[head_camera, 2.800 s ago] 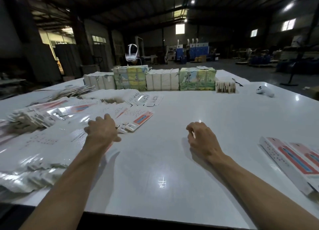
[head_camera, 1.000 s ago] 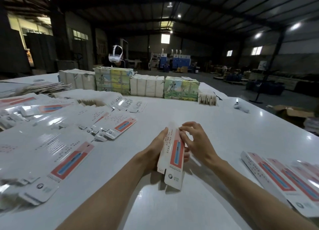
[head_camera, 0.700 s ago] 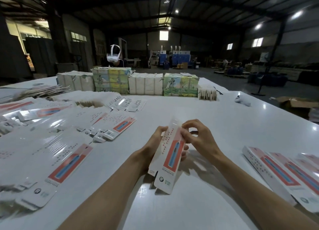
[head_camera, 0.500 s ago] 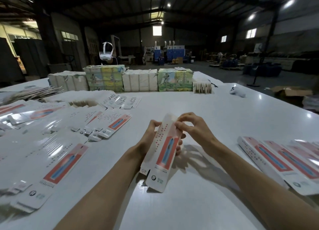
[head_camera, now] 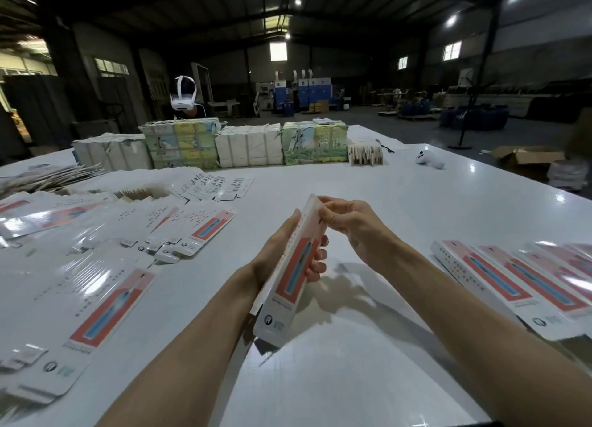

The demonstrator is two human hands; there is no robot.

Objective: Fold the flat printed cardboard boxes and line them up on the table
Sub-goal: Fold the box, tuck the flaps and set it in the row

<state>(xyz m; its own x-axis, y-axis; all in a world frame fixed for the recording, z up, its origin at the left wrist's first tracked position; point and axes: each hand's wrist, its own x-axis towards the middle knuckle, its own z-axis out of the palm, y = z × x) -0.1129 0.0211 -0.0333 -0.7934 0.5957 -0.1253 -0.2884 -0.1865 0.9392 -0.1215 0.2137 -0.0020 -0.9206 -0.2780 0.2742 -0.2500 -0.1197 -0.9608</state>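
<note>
A long white box with a red and blue print (head_camera: 293,276) is held above the white table (head_camera: 400,218), squared into a tube and tilted away from me. My left hand (head_camera: 282,250) grips its middle from the left, fingers wrapped round to the right side. My right hand (head_camera: 352,224) pinches the flap at its far top end. Flat printed boxes (head_camera: 105,301) lie spread over the table's left. Folded boxes (head_camera: 499,282) lie side by side in a row at the right.
Wrapped bundles (head_camera: 250,146) stand in a line along the table's far side, with a small stack of cards (head_camera: 365,154) and a white controller (head_camera: 429,159) to their right. A person wearing a white headset (head_camera: 182,98) is behind the bundles. An open carton (head_camera: 525,160) sits on the floor at right.
My left hand picked a flat box off the pile and brought it to the middle. Both hands opened it into a tube, and my right hand moved to its top flap.
</note>
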